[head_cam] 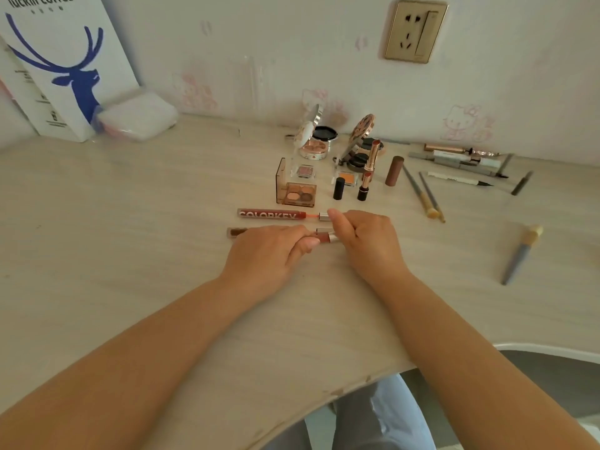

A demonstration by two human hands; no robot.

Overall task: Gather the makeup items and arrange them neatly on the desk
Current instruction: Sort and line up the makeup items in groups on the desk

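Note:
My left hand [271, 251] and my right hand [363, 237] meet over a brown lip gloss tube [321, 237] on the desk [130, 241]. The left grips its body, the right pinches its silver cap end. Just behind lies a red COLORKEY lip gloss [271, 214] with its wand partly pulled out. Another brown tube [235, 232] pokes out left of my left hand. Farther back stand an open eyeshadow palette [297, 191], two round compacts [316, 141] [362, 141], upright lipsticks [368, 172] and a brown cap [394, 170].
Pencils and eyeliners [461, 160] lie at the back right, two thin brushes [427, 198] and a thicker brush [519, 254] nearer. A coffee paper bag [65, 66] and a plastic packet [136, 116] stand at the back left. The desk edge curves in front of my knees.

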